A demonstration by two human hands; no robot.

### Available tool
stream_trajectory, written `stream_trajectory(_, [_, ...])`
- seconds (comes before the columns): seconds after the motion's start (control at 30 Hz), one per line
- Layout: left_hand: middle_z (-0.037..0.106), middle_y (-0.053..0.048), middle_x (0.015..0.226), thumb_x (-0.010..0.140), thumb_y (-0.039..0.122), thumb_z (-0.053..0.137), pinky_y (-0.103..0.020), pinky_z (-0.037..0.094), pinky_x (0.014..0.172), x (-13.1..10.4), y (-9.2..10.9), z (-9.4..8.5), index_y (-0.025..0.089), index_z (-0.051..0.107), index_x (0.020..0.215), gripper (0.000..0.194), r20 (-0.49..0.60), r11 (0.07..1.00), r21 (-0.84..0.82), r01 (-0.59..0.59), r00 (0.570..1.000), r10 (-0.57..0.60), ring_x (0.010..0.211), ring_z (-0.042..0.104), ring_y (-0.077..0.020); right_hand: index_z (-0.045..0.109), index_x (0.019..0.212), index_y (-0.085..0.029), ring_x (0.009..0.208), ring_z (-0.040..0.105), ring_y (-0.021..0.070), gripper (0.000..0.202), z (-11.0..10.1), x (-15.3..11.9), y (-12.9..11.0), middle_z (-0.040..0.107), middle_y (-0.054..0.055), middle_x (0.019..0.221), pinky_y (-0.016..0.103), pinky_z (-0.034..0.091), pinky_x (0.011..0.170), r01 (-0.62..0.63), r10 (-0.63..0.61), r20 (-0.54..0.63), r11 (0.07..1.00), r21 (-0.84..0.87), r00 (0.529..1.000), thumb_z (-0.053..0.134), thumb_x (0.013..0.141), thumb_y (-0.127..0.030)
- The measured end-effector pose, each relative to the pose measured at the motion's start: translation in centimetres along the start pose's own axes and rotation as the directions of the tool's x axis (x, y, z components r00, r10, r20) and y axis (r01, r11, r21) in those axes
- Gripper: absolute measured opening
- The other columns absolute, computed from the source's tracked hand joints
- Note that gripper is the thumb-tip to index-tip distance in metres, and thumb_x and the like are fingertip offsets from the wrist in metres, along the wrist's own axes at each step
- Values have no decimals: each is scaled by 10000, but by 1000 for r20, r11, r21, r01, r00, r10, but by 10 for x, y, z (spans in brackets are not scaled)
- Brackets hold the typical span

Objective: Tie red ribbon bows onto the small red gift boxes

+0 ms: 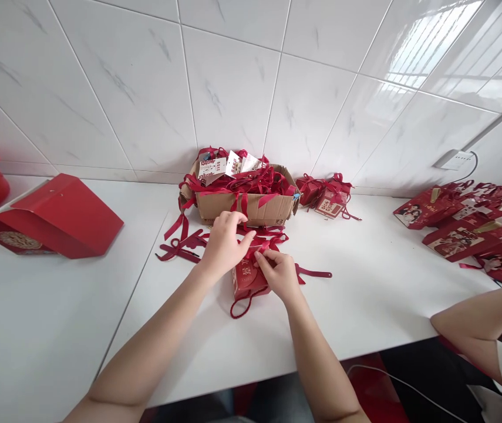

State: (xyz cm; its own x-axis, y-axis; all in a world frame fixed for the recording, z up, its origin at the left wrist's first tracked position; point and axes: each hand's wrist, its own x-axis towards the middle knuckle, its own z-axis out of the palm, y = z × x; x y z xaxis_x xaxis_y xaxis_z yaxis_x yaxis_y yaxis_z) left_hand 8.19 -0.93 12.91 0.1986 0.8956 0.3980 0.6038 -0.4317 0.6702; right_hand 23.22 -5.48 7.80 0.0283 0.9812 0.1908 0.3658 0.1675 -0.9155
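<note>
A small red gift box [246, 276] with pale printed characters lies on the white table, its dark red cord handle [242, 308] looping toward me. On its top sits a bright red ribbon [260, 245]. My right hand [279, 273] pinches this ribbon between thumb and forefinger, just over the box's right side. To the upper left of the box hovers my left hand [228, 242], its thumb and forefinger apart and the other fingers curled out of sight. Loose dark red straps [182, 249] lie around the box.
Behind my hands stands a cardboard box [215, 207] heaped with red ribbons and white tags. Small red boxes [330, 200] sit to its right. A larger red box [72, 217] is at left; several red gift bags [457, 235] stand at right, near another person's arm [475, 317].
</note>
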Motion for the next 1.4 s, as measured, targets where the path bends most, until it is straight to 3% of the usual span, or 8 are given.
stream_trajectory(0.17, [645, -32, 899, 819, 561, 535, -314, 467, 663, 2, -8, -7, 208, 587, 825, 358, 383, 981, -17, 195, 907, -174, 765, 599, -193, 591, 619, -189, 558, 561, 160, 330, 6, 2, 2, 686, 33, 642, 269, 417, 530, -14, 18, -111, 999, 37, 994, 553, 837, -433])
stream_trajectory(0.27, [645, -18, 835, 815, 545, 534, -296, 438, 628, 2, -8, -9, 200, 567, 765, 350, 494, 976, -40, 214, 853, -167, 745, 594, -188, 581, 631, -194, 592, 595, 168, 310, 9, 3, 3, 697, 37, 669, 270, 441, 555, 0, 7, -118, 998, 58, 993, 554, 838, -424])
stream_trajectory(0.37, [613, 1, 772, 820, 456, 536, -280, 408, 594, 2, -8, -8, 199, 537, 761, 263, 497, 977, -56, 203, 855, -149, 690, 557, -166, 597, 844, -204, 549, 571, 145, 199, 10, 2, 4, 697, 12, 668, 261, 428, 544, -9, 24, -138, 995, 102, 990, 572, 834, -401])
stream_trajectory(0.5, [626, -1, 792, 796, 358, 563, -278, 417, 620, 3, -9, -7, 199, 519, 782, 166, 494, 974, -114, 193, 862, -113, 717, 571, -168, 414, 1103, -237, 449, 461, 105, 374, 11, 0, 1, 676, -47, 640, 232, 354, 489, -23, 54, -164, 983, 185, 985, 608, 818, -382])
stream_trajectory(0.73, [701, -2, 998, 769, 257, 601, -285, 432, 689, 5, -15, -1, 238, 462, 984, 257, 546, 942, -217, 255, 832, -100, 775, 589, -157, 430, 963, -247, 416, 426, 90, 254, 10, 1, 1, 671, -47, 644, 228, 316, 453, -10, 33, -129, 984, 179, 991, 600, 830, -382])
stream_trajectory(0.83, [689, -7, 971, 766, 252, 605, -285, 434, 693, 6, -19, 1, 233, 474, 1004, 272, 554, 937, -237, 257, 828, -87, 769, 583, -155, 506, 915, -235, 510, 565, 122, 195, 10, 2, 5, 683, -22, 661, 239, 392, 495, 19, 3, -137, 986, 163, 991, 610, 827, -374])
stream_trajectory(1.23, [606, -8, 923, 864, 229, 460, -306, 438, 696, -1, -18, 5, 249, 419, 956, 103, 458, 986, -154, 56, 889, 21, 799, 563, -172, 736, 912, -200, 817, 685, 232, 274, 6, 2, 8, 751, 62, 898, 358, 562, 737, -36, 47, -145, 996, 77, 988, 711, 735, -409])
stream_trajectory(1.4, [599, -7, 943, 852, 241, 492, -299, 447, 708, 1, -18, 3, 250, 432, 961, 125, 446, 983, -175, 51, 895, 33, 854, 575, -179, 753, 903, -213, 810, 671, 211, 191, 7, 4, 13, 735, 60, 897, 353, 558, 746, 70, -60, -178, 996, 48, 982, 659, 785, -330])
